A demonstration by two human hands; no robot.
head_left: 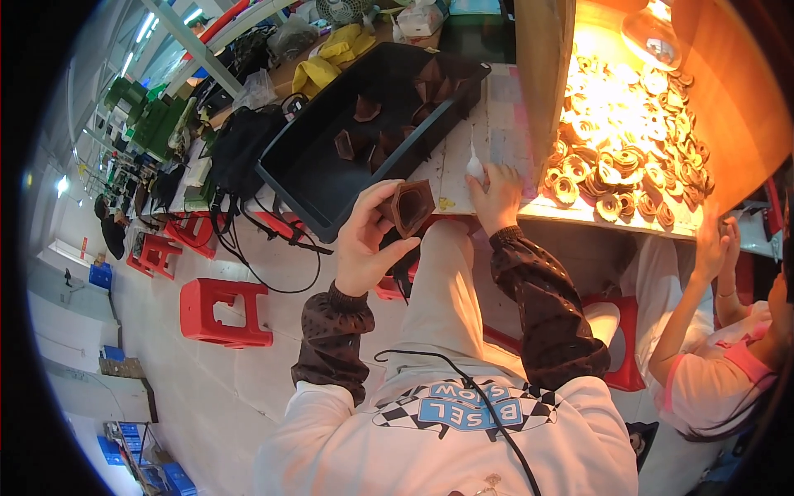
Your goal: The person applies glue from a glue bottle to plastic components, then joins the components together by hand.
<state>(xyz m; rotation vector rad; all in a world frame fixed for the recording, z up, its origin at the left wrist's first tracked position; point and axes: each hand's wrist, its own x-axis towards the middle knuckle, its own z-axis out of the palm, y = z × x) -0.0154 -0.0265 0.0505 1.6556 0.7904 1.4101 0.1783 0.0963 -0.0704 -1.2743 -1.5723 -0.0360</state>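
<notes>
My left hand (361, 246) is wrapped round a brown, angular, open-topped piece (413, 207), with the thumb below it and the fingers at its left side. What it is made of I cannot make out; it looks like stiff folded sheet. My right hand (499, 198) rests at the table's near edge, its fingers closed on a small white squeeze bottle (475, 169) whose thin nozzle points away from me. Beyond my left hand, a long black tray (291, 183) holds several similar brown pieces (368, 108), mostly toward its right side and far end.
Under a bright bulb (653, 40), many brown rings lie heaped behind a wooden panel (541, 78). A person (718, 372) sits at the right, hands near the table edge. Yellow cloth (332, 59) and a black bag (248, 149) lie beyond the tray. A red stool (223, 312) stands left.
</notes>
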